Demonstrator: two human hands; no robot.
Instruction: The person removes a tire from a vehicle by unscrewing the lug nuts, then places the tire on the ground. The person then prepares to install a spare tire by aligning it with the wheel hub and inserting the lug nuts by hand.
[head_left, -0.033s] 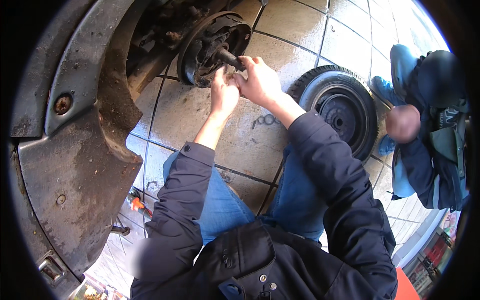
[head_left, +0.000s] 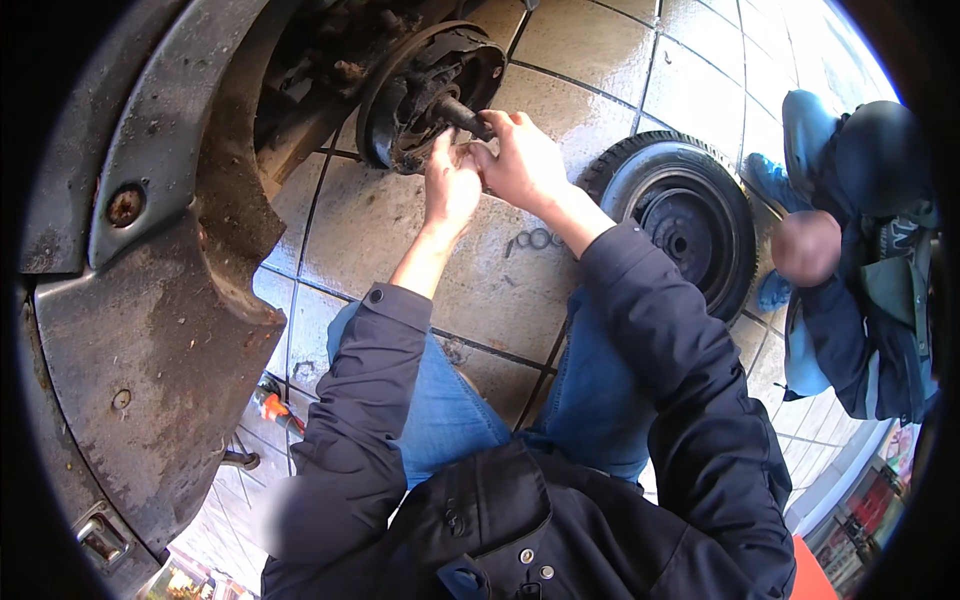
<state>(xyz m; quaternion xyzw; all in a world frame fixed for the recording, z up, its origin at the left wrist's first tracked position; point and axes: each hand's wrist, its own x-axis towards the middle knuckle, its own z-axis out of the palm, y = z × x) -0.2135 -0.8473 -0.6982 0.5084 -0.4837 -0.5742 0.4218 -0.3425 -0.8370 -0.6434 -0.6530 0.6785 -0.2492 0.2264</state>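
A drum brake assembly (head_left: 378,128) with its shoes exposed sits under the vehicle's wheel arch. From its middle a dark stub axle (head_left: 458,113) sticks out towards me. My right hand (head_left: 527,165) is closed round the outer end of this axle, its fingertips on the metal. Just below, my left hand (head_left: 452,195) has its index finger raised against the underside of the axle, while the other fingers curl in beside the right hand. Whatever small thing may lie between the hands is hidden.
A removed wheel with its tyre (head_left: 738,235) lies on the tiled floor (head_left: 590,45) to the right. Several small rings (head_left: 540,238) lie near my right wrist. A dirty body panel (head_left: 150,380) fills the left side. Another person (head_left: 850,270) is at the far right.
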